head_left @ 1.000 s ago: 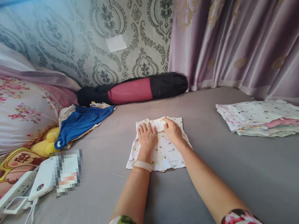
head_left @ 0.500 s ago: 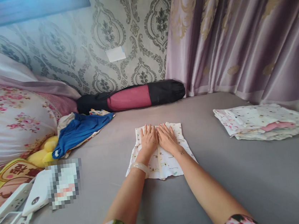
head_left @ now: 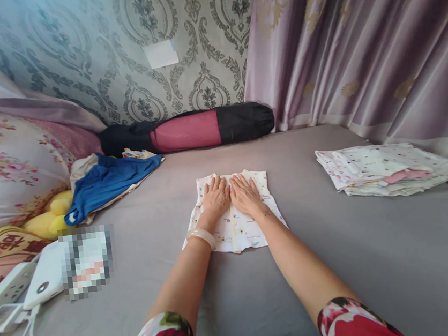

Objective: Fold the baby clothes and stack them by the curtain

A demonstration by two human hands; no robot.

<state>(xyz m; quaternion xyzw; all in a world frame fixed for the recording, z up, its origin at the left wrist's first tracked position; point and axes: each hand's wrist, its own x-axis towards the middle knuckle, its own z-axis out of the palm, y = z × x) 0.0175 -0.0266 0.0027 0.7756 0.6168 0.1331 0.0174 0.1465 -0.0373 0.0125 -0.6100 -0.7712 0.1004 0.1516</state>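
A small white printed garment, like a baby shirt with a front placket, lies flat on the grey bed sheet. My left hand rests palm down on its upper left part, fingers stretched forward. Beside it, my right hand lies flat on the upper right part, its fingers also extended. The two hands nearly meet at the garment's middle. Parts of the cloth under both palms are hidden. A pale bangle circles my left wrist.
Folded white printed clothes are stacked at the right. To the left lie a blue garment, a yellow plush toy, a white power bank and a power strip. A black and pink long bag lines the wall.
The view has tilted down slightly, so everything sits a little higher in the picture. Both hands stay flat on the garment, with their fingers drawn slightly closer together.
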